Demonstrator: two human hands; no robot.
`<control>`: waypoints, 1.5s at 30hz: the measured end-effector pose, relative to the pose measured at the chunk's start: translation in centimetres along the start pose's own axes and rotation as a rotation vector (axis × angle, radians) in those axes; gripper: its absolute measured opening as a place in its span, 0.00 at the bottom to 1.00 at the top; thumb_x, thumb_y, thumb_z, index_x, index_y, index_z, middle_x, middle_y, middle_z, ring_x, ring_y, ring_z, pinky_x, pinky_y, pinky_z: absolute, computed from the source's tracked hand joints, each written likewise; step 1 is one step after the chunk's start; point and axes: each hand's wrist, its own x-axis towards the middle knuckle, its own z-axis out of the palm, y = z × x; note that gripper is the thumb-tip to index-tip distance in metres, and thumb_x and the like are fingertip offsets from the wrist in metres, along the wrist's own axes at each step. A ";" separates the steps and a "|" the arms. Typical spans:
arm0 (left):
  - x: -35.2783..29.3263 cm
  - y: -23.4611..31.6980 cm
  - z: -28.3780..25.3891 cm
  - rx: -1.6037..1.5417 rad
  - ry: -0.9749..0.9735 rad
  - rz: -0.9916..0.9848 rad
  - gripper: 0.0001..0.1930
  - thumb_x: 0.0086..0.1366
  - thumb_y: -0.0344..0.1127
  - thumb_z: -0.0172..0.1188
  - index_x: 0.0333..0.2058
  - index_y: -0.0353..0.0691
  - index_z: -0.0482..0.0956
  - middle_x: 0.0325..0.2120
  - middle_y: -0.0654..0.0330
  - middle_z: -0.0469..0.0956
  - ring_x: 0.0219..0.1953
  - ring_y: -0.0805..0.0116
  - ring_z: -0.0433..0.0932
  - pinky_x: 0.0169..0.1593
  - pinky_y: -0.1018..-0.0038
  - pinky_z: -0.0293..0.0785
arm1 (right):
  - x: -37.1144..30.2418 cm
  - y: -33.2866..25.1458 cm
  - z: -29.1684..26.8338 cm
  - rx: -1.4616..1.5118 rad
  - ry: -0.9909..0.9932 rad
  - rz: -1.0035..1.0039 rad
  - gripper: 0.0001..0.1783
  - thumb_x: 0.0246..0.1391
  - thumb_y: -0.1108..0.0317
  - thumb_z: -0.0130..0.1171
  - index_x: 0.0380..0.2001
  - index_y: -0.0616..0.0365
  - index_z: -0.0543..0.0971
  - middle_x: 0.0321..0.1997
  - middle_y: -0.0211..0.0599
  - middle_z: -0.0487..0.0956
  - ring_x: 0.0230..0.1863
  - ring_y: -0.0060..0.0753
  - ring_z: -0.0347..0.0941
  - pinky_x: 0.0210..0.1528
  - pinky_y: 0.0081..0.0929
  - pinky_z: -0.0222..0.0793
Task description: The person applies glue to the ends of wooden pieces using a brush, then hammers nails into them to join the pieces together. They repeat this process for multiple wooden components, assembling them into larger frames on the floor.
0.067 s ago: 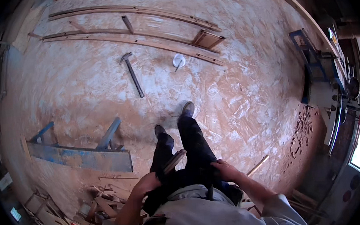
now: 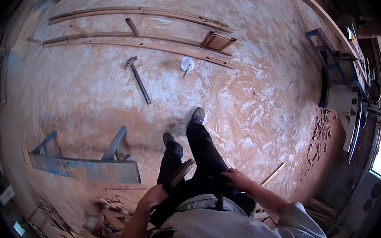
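Note:
At my left thigh, my left hand (image 2: 154, 196) is closed round the lower end of some short wooden strips (image 2: 183, 172), which point up and to the right over my dark trousers. Its fingertips are partly lost against the dark cloth. My right hand (image 2: 236, 179) rests by my right thigh with its fingers curled in; what they hold, if anything, is hidden. On the floor ahead of my shoes lies a claw hammer (image 2: 140, 83). A small white tub (image 2: 187, 64) with a stick in it stands to the hammer's right.
Beyond the hammer, a long wooden frame (image 2: 156, 47) and long rails (image 2: 143, 10) lie across the floor. A blue-grey trestle (image 2: 85, 168) is at left. Wood offcuts (image 2: 113, 218) are heaped near my left side, wood chips (image 2: 318, 138) at right, beside a machine (image 2: 342, 97).
The floor scene has shifted very slightly to the left in view. The wooden strips have moved slightly left with my left hand; my right hand stays by the thigh.

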 end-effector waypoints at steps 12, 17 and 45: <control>7.6 1.0 -7.5 0.089 -0.192 -0.062 0.19 0.53 0.40 0.63 0.42 0.36 0.78 0.35 0.47 0.80 0.39 0.52 0.80 0.43 0.62 0.75 | 5.9 3.4 -8.7 0.602 -0.854 0.371 0.13 0.57 0.64 0.51 0.40 0.57 0.80 0.33 0.39 0.81 0.37 0.34 0.78 0.36 0.39 0.73; 20.6 9.9 -25.4 0.466 0.462 -0.291 0.20 0.52 0.45 0.62 0.41 0.40 0.76 0.32 0.45 0.81 0.40 0.45 0.80 0.42 0.57 0.75 | 28.5 7.4 -12.2 -0.100 0.039 0.117 0.14 0.57 0.55 0.52 0.38 0.53 0.76 0.34 0.49 0.79 0.38 0.56 0.76 0.41 0.48 0.73; 51.0 15.1 -39.6 0.373 0.527 0.374 0.23 0.61 0.40 0.62 0.52 0.35 0.74 0.38 0.52 0.81 0.41 0.62 0.79 0.49 0.69 0.71 | 69.8 16.5 -7.0 0.225 0.677 -0.206 0.15 0.58 0.58 0.57 0.41 0.58 0.80 0.42 0.49 0.80 0.42 0.53 0.77 0.45 0.39 0.73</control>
